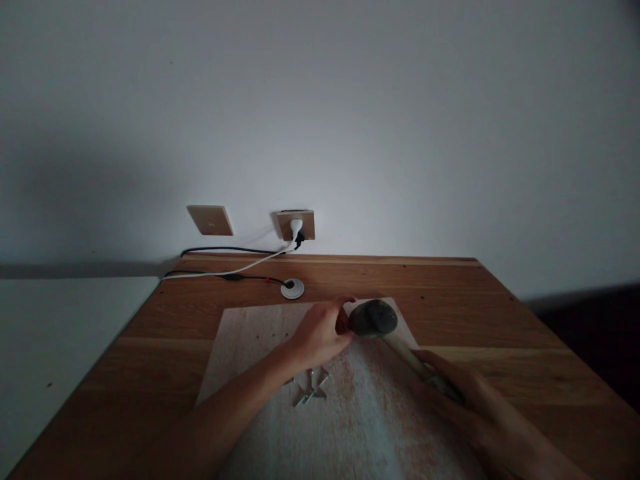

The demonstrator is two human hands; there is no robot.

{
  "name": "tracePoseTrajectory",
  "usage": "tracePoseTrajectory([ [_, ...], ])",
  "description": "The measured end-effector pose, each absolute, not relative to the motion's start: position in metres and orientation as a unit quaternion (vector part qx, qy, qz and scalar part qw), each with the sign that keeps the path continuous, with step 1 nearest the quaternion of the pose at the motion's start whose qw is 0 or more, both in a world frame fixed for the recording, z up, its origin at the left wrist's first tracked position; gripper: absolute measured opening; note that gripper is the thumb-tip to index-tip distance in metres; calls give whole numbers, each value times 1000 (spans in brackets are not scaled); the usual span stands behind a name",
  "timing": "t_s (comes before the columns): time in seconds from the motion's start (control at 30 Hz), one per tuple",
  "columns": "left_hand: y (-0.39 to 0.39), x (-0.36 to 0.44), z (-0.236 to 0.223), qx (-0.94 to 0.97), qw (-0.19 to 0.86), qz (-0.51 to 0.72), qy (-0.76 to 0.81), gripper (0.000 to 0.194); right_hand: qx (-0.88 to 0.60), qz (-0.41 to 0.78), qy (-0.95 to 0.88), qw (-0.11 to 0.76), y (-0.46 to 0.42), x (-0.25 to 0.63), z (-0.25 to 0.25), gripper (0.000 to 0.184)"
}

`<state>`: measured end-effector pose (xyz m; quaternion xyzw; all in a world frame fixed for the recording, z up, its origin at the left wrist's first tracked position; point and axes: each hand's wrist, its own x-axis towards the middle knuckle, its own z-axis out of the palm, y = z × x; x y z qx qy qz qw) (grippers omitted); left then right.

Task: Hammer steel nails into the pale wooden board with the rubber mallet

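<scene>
Nearest the person, both forearms come in from the bottom edge over a pale, worn board (350, 433), its wood showing reddish thru the whitish surface; board lies flat on a brown wood desk (480, 310). R hand (465, 407), on the R side of the board, is closed round the grip end of a mallet (374, 319), fingers wrapped, w/ the light handle running up & L from the fist. On the board just R of the L forearm: a small loose pile of shiny metal fasteners (311, 390), some crossing each other; nails or screws, can't tell at this size. Beyond them, L hand (323, 333) is partly closed, fingers curled, near the board's far edge; can't tell if it has hold of anything, as the fingertip area is dark & partly hidden. Mallet's dark, rounded head is just R of those fingers, above the board's far R part; contact w/ fingers or board unclear. Off to the L, a pale surface (65, 360) adjoins the desk. Past the board, a round cable grommet (293, 289) sits in the desk w/ a black cord (255, 277) entering it. Farther back, a white cable (225, 272) runs R to a wall socket (309, 228), white plug in, black plug below. L of that, a 2nd plate (210, 220) on the wall (400, 133).
</scene>
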<state>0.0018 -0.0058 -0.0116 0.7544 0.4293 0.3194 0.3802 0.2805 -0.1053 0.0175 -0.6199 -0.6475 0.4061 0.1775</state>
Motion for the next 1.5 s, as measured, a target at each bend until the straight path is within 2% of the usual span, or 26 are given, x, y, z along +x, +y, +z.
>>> tracePoseTrajectory([
  [0.27,-7,2,-14,760,377,321,421,69,-633,387,-647,174,-106,279,21,61],
  [0.67,-5,1,-16,761,370,312,432,61,-615,427,-640,173,-108,277,26,70],
  [0.87,-4,1,-16,760,380,307,428,65,-603,438,-650,147,-106,276,32,63],
  [1.07,-3,1,-19,757,386,313,424,64,-618,406,-649,177,-106,281,21,66],
  [1.5,-4,0,-18,765,366,318,425,63,-611,423,-650,162,-107,278,28,63],
])
